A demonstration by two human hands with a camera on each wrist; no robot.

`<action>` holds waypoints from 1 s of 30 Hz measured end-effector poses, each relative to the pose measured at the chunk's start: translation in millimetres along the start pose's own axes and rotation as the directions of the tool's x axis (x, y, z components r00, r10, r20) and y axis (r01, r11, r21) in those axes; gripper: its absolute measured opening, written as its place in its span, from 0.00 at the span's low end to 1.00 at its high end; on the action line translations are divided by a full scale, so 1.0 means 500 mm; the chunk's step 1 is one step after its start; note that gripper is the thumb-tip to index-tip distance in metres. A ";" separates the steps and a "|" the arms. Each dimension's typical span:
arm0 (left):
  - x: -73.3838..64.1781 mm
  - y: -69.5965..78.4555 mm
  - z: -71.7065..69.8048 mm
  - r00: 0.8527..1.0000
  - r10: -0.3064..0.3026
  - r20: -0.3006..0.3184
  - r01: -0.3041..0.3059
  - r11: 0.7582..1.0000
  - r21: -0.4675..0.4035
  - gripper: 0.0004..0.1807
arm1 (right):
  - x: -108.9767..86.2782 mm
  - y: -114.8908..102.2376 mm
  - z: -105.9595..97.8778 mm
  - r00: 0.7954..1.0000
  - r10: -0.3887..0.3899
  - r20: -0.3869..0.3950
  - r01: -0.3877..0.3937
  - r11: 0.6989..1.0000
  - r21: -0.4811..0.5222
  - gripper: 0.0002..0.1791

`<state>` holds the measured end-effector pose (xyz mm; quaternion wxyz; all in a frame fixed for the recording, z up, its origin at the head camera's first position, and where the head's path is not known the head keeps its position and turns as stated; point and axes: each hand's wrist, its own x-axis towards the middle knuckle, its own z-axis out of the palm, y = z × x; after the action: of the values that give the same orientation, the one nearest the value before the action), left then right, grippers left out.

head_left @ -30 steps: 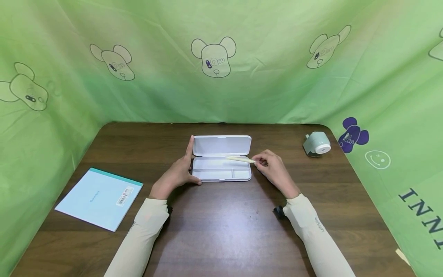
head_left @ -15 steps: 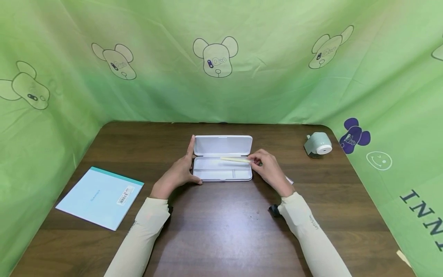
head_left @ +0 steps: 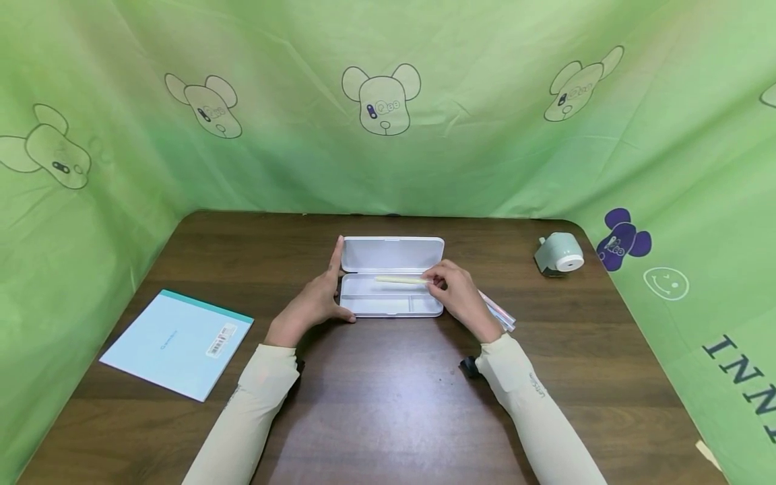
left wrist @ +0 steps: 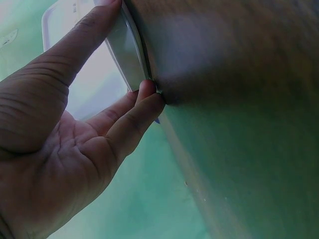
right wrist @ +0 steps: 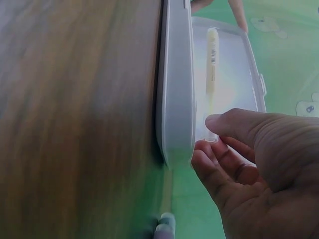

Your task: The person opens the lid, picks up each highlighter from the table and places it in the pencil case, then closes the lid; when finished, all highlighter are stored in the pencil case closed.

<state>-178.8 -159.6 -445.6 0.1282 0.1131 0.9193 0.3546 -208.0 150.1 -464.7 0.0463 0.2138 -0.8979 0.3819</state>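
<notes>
An open white pencil case [head_left: 371,306] lies on the table, its lid [head_left: 393,254] tilted back. My left hand [head_left: 312,301] holds its left end, thumb at the front edge and index finger up along the lid's side. In the left wrist view, other fingers [left wrist: 137,117] press against the case's end. Between thumb and fingertips, my right hand [head_left: 459,293] pinches one end of a pale yellow pen [head_left: 397,279]. The pen lies lengthwise over the back compartment; the right wrist view shows a barcode on its barrel [right wrist: 212,55].
Several slim pens [head_left: 498,312] lie on the table right of my right hand, partly hidden by it. A pale green pencil sharpener [head_left: 559,253] stands at the back right. A light blue notebook [head_left: 176,343] lies at the left. Green printed cloth [head_left: 291,162] hangs behind the table.
My right hand has moved left with the pen, bringing it further over the case's back compartment. The pens beside that wrist have come into sight. My left hand keeps its hold.
</notes>
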 end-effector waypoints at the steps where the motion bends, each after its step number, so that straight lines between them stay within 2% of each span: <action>1: 0.000 0.000 0.000 1.000 0.001 0.001 -0.001 1.000 -0.002 0.87 | 0.001 -0.002 0.002 1.000 -0.001 0.002 0.001 1.000 0.002 0.08; 3: 0.001 -0.002 0.000 1.000 0.006 0.001 -0.006 1.000 0.000 0.87 | 0.004 -0.006 0.007 1.000 0.002 0.010 -0.002 1.000 0.003 0.08; 4: 0.010 -0.023 0.005 1.000 0.031 -0.002 -0.031 0.999 -0.007 0.88 | 0.006 -0.008 0.009 1.000 0.001 0.015 -0.001 1.000 0.005 0.08; 6: 0.012 -0.026 0.005 0.999 0.033 -0.004 -0.033 0.999 -0.005 0.88 | 0.009 -0.011 0.014 1.000 -0.005 0.020 0.005 1.000 0.004 0.08; 10: 0.013 -0.024 0.005 1.000 0.024 0.000 -0.024 1.000 -0.006 0.89 | 0.015 -0.017 0.023 0.999 -0.023 0.028 0.023 1.000 0.009 0.08; 11: 0.005 -0.004 0.000 1.000 -0.004 0.003 0.004 1.000 0.001 0.89 | 0.016 -0.019 0.025 0.999 -0.027 0.029 0.027 1.000 0.011 0.08; 16: 0.005 -0.002 -0.001 1.000 -0.017 0.006 0.017 1.000 -0.003 0.88 | 0.021 -0.027 0.034 0.999 -0.033 0.036 0.033 0.999 0.011 0.08; 26: 0.004 -0.001 -0.001 1.000 -0.006 0.004 0.006 1.000 -0.003 0.88 | 0.034 -0.038 0.058 0.995 -0.065 0.071 0.062 0.997 0.035 0.09; 28: 0.006 -0.005 0.000 1.000 -0.002 0.004 0.002 1.000 -0.004 0.88 | 0.036 -0.040 0.061 0.994 -0.061 0.088 0.058 0.998 0.031 0.09; 30: 0.019 -0.031 0.009 0.999 0.032 -0.008 -0.032 0.999 0.001 0.90 | 0.037 -0.043 0.063 0.993 -0.054 0.100 0.052 0.998 0.026 0.09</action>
<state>-188.0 -165.3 -460.9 0.1186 0.1265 0.9180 0.3566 -213.0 108.2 -467.7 0.0085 0.2573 -0.8885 0.3798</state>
